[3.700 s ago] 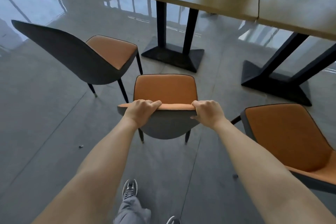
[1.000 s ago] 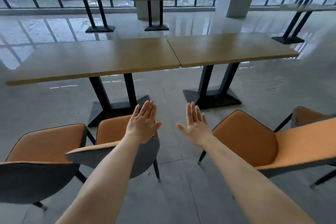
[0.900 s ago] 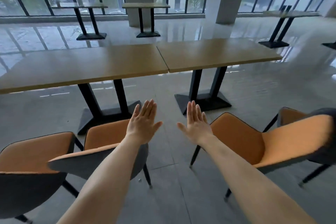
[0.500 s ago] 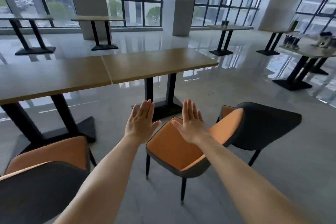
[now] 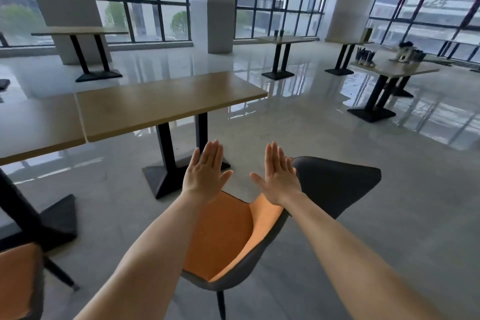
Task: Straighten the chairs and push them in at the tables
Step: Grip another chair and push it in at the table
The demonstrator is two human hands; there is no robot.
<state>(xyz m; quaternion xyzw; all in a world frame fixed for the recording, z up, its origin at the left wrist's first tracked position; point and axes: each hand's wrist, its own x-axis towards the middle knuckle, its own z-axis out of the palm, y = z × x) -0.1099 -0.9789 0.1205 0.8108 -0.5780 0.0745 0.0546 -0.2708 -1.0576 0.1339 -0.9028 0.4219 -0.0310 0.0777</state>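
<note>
Both hands, left and right, hovered flat and empty above my orange chair, which stood angled off the counter edge, bare floor rightward.

Two orange-seated chairs show: one chair with a dark grey back under the arms, and a second chair cut off at the lower left corner. Seven tables can be counted: the near pair, wooden table and left table, plus five farther ones, the most distant blurred. Two hands are raised, left hand and right hand, and three white pillars stand by the windows.
</note>
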